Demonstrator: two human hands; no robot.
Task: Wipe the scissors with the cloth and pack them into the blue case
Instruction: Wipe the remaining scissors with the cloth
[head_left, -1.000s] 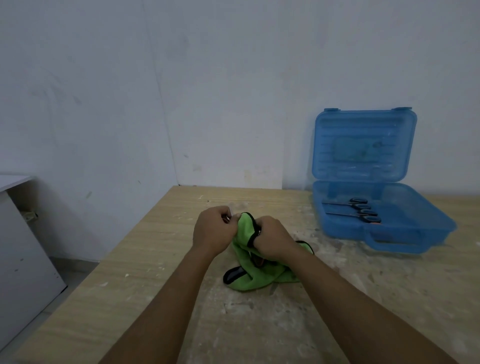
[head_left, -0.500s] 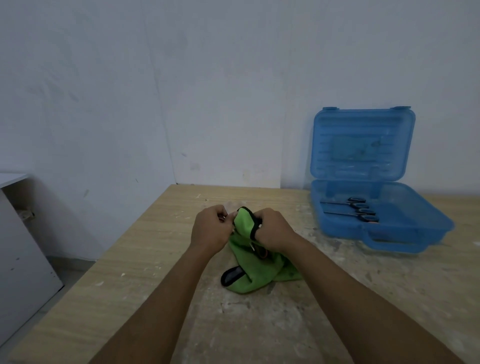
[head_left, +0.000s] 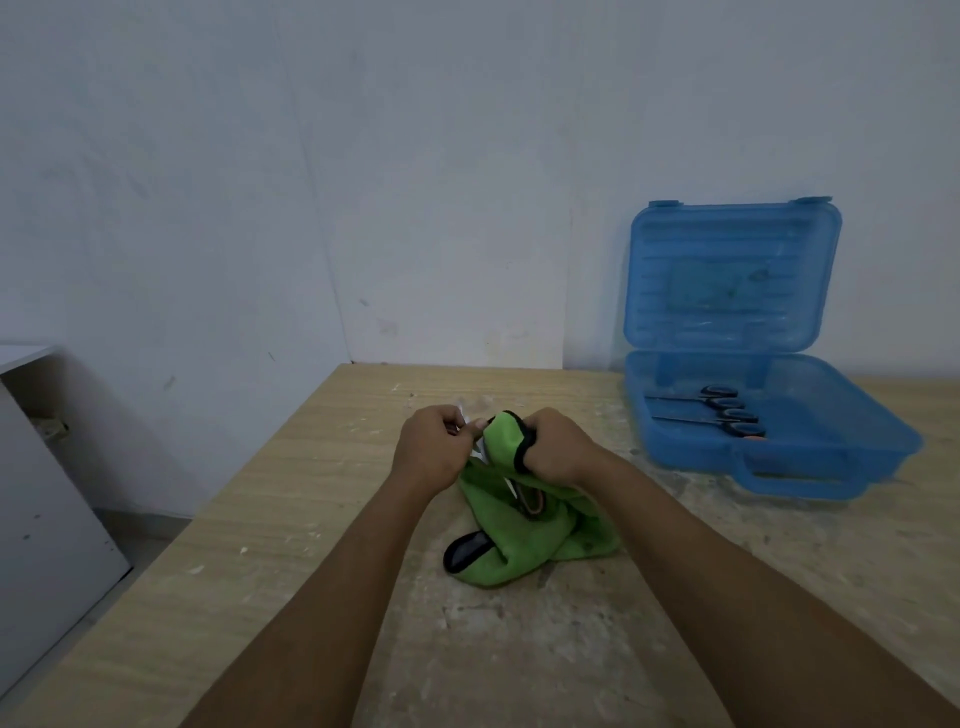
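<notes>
My left hand (head_left: 434, 447) pinches steel scissor blades (head_left: 480, 451) | right hand (head_left: 558, 446) clamps green microfibre cloth (head_left: 524, 540) around them | risk: blades slipping, nicking my fingertips | open translucent blue plastic case (head_left: 831, 467) lies right of my fingers.

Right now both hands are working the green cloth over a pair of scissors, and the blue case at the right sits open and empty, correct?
Not empty. The head view shows the blue case open with two pairs of scissors already inside. Both the left hand and right hand do work the green cloth.
</notes>
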